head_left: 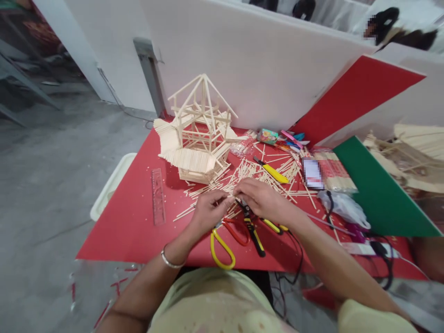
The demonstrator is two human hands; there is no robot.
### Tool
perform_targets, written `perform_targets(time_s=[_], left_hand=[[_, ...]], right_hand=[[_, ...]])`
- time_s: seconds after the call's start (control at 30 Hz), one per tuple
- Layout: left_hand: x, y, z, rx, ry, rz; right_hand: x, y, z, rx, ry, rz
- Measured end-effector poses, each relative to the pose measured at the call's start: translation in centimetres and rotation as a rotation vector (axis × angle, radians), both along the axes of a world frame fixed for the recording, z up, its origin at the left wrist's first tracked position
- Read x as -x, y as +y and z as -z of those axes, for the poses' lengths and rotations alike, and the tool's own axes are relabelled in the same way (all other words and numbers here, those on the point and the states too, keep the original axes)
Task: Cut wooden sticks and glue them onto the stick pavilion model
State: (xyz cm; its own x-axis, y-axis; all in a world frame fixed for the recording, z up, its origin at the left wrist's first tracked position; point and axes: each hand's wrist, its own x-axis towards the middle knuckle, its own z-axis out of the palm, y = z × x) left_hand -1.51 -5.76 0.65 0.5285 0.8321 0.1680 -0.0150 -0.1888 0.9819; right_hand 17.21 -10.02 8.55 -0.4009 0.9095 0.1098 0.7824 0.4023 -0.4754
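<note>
Wooden sticks (249,170) near two hands (212,208) (258,196); one model (194,159).

Single head-worn view, set above the shirt (215,303) at close range, facing forward and steeply down across the red table (121,233), with left hand (211,209) and right hand (261,198) near mid-view, white panel (243,69) beyond, floor (86,138) along the left side.
</note>
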Motion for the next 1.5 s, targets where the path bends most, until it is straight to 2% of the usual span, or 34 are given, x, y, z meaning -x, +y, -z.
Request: perform_targets(time_s=[0.13,0.2,0.3,0.47,0.57,0.67,0.83,0.97,1.1,1.2,1.37,1.5], left_hand=[[0.5,-0.2,-0.5,0.389,-0.198,0.087],[0.4,-0.3,-0.8,0.549,-0.316,0.082],[0.3,-0.4,-1.2,0.671,-0.418,0.029],[0.3,-0.3,-1.2,0.691,-0.438,-0.041],[0.7,-0.6,-0.5,0.673,-0.433,-0.061],[1.0,-1.6,0.5,0.601,-0.328,-0.01],[1.0,-4.4,1.4,0.463,-0.092,0.215],[1.1,-5.4,2.3,0.575,-0.065,0.225],[1.8,-5.2,3.2,0.781,-0.161,0.165],[2.5,-4.9,3.1,0.901,-0.275,0.079],[3.3,-4.1,2.8,0.946,-0.402,0.052],[3.9,-3.7,2.6,0.98,-0.445,0.045]], right_hand=[[0.9,0.3,-1.0,-0.051,0.12,0.041],[1.5,0.4,-1.0,-0.064,0.217,0.141],[2.0,0.2,-0.1,-0.09,0.345,0.315],[2.7,-2.9,3.1,-0.127,0.412,0.507],[3.4,-6.1,5.3,-0.078,0.475,0.642],[4.4,-8.6,6.7,0.007,0.546,0.714],[5.0,-9.0,7.2,-0.041,0.672,0.683],[4.9,-8.1,7.7,-0.045,0.706,0.58],[5.3,-8.4,8.7,-0.02,0.601,0.506],[6.0,-9.5,9.5,0.0,0.386,0.518],[8.3,-11.8,10.7,0.021,-0.062,0.454],[9.4,-12.3,11.1,0.01,-0.228,0.504]])
